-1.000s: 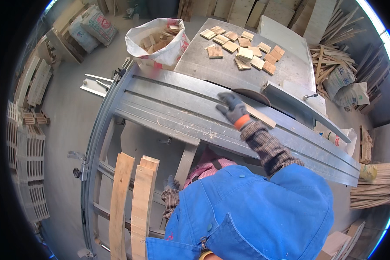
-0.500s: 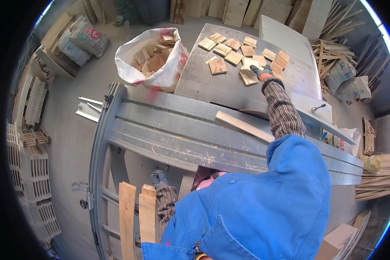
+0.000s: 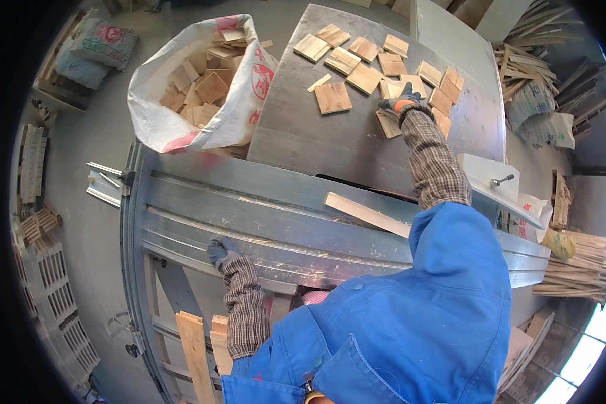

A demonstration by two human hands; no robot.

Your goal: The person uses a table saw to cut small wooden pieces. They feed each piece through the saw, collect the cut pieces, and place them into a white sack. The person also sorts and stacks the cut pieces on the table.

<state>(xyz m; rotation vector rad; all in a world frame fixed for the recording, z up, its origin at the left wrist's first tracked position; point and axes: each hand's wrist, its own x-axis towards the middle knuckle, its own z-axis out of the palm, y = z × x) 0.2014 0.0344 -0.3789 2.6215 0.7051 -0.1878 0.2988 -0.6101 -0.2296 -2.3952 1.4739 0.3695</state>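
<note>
Several square wood pieces (image 3: 365, 78) lie loosely grouped on the grey metal saw table (image 3: 286, 135). Over the near right part of the group is my right hand (image 3: 400, 101), in a dark glove with an orange cuff. Its fingers are apart and touch the pieces; one wood block (image 3: 388, 125) sits partly under it. My left hand (image 3: 222, 252), in a grey glove, has its fingers curled at the near edge of the ribbed metal sliding table (image 3: 276, 225). Nothing shows in it. A narrow wood strip (image 3: 367, 214) lies slantwise on the sliding table, near my right forearm.
A white woven sack (image 3: 141, 101) full of wood offcuts stands left of the saw table. Two boards (image 3: 194, 350) stand by my left forearm. A metal fence with a clamp knob (image 3: 501, 180) is at the right. Bundled strips (image 3: 579, 266) lie beyond it.
My left hand has risen from below the sliding table to its near edge. My right hand has shifted slightly to the near left among the wood pieces. The view has moved too.
</note>
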